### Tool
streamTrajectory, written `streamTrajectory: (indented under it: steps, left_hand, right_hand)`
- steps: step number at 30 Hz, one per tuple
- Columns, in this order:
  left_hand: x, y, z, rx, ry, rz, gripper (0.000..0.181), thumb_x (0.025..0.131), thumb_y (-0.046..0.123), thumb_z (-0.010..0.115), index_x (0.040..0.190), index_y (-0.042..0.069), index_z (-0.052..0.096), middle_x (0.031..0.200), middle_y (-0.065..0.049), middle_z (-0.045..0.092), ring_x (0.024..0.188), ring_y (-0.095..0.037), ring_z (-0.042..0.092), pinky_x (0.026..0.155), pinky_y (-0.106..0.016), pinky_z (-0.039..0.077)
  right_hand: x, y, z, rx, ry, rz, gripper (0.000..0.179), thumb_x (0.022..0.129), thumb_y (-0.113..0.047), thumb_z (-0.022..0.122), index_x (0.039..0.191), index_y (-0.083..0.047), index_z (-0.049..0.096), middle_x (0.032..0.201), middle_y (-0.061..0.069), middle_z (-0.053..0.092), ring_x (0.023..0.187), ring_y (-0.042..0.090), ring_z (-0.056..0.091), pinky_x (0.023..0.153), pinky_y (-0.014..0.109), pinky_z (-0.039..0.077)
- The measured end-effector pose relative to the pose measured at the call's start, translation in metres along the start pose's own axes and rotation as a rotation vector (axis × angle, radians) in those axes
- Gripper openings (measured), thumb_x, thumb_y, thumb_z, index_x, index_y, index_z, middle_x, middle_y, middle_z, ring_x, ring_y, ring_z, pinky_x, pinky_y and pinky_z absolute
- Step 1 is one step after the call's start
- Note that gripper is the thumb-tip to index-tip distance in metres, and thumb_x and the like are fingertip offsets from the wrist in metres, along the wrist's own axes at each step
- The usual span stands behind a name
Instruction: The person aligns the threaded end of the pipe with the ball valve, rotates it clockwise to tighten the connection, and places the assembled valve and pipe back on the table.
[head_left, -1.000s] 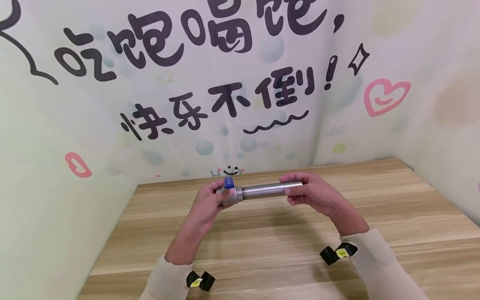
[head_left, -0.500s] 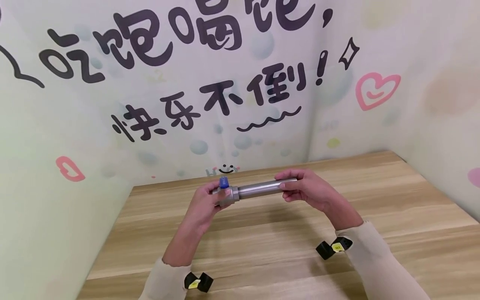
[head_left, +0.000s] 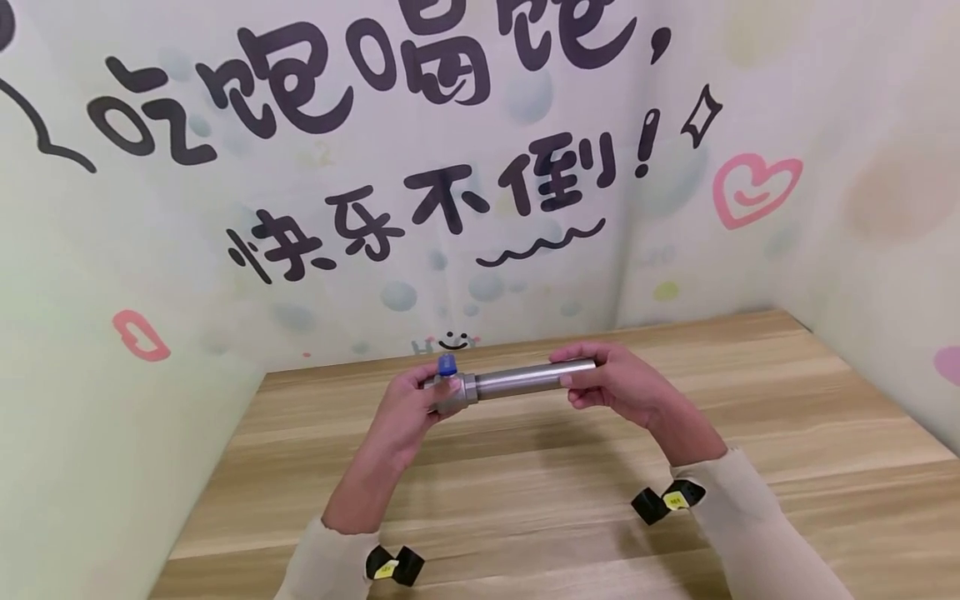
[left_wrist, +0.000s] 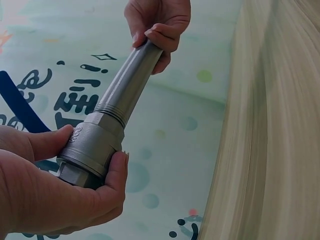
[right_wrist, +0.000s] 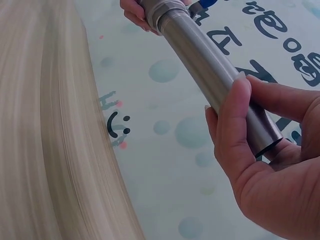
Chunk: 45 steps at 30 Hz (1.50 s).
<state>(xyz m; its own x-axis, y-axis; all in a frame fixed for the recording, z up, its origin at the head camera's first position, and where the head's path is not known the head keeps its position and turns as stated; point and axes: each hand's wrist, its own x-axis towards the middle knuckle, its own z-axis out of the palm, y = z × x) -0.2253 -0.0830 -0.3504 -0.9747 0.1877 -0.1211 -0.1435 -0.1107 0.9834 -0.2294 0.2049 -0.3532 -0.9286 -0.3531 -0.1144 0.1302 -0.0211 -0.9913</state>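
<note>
My left hand grips a grey metal ball valve by its body, thumb on one side and fingers curled round the other. Its blue lever handle sticks up beside the thumb. A smooth steel pipe runs from the valve's hex collar toward the right, with threads showing at the joint in the left wrist view. Near the pipe's free end, my right hand holds it between thumb and curled fingers. The open end of the pipe shows in the right wrist view. Both parts are held above the table, nearly level.
Below lies a wood-grain table. A pale printed backdrop with dark lettering and hearts stands along its back edge and both sides. Small black devices with yellow labels sit on the left cuff and the right cuff.
The head view has shifted slightly. Both hands keep their hold on the valve and pipe, and the right fingers have shifted a little around the pipe.
</note>
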Motion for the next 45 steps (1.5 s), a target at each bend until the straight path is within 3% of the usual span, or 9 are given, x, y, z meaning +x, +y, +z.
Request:
streamTrajectory:
  steps: [14,22,32,45]
  left_hand:
    - [-0.0012,0.0003,0.0004,0.020,-0.011,0.012,0.045,0.093,0.000,0.059,0.135,-0.012,0.047,0.129,-0.022,0.047,0.108,-0.028,0.051,0.084,-0.030,0.052]
    - [-0.0007,-0.0005,-0.0002,0.011,-0.010,0.009,0.046,0.092,-0.001,0.059,0.135,-0.009,0.047,0.130,-0.020,0.048,0.110,-0.029,0.051,0.085,-0.030,0.052]
    - [-0.0002,0.0003,-0.0003,0.011,-0.004,0.004,0.045,0.092,-0.001,0.060,0.135,-0.008,0.049,0.128,-0.019,0.048,0.108,-0.028,0.052,0.084,-0.030,0.053]
    - [-0.0020,-0.0001,-0.0004,0.031,-0.011,0.009,0.044,0.093,0.001,0.059,0.134,-0.009,0.049,0.130,-0.021,0.048,0.110,-0.030,0.051,0.087,-0.033,0.052]
  right_hand:
    - [-0.0022,-0.0003,-0.0002,0.009,-0.013,0.005,0.030,0.091,-0.004,0.063,0.120,0.000,0.058,0.090,0.009,0.058,0.067,0.013,0.060,0.066,0.025,0.055]
    - [-0.0010,0.0003,-0.0001,0.009,-0.014,0.007,0.032,0.092,-0.005,0.063,0.122,0.003,0.056,0.092,0.009,0.058,0.068,0.013,0.060,0.068,0.025,0.055]
    - [0.0003,0.0017,-0.0012,0.034,-0.030,-0.022,0.041,0.086,0.007,0.063,0.125,0.008,0.052,0.104,0.011,0.057,0.071,0.014,0.060,0.067,0.024,0.055]
    - [-0.0018,0.0006,0.0000,0.006,-0.032,-0.023,0.041,0.090,-0.001,0.064,0.128,0.008,0.050,0.098,0.011,0.057,0.066,0.011,0.059,0.062,0.022,0.053]
